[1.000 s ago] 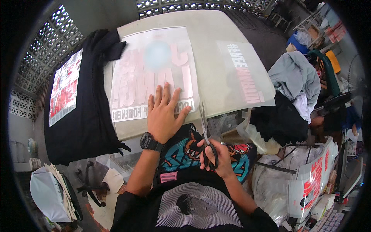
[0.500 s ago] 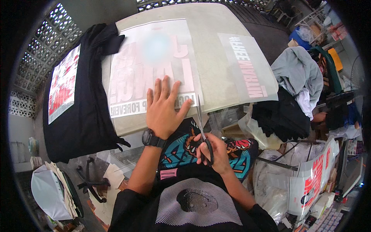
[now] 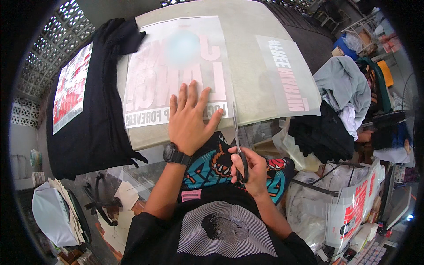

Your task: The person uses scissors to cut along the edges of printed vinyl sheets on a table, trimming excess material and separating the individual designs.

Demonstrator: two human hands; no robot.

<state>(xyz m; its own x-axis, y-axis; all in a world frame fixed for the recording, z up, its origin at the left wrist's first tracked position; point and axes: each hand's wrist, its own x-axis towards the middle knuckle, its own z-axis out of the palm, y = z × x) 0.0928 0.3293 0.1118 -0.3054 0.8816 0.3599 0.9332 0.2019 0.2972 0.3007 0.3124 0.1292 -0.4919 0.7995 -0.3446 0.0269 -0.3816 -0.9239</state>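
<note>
The scissor blades [image 3: 236,132] look smooth, shiny metal.

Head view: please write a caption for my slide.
Left hand flat on a printed sheet; right hand holding scissors near its corner.

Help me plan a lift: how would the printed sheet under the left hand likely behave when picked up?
The printed sheet probably feels light for its size, since it looks thin. Being broad too, it may sag or curl if lifted by one corner. Rolling or tipping seems unlikely, as it lies flat on the pale table beneath the left hand.
</note>
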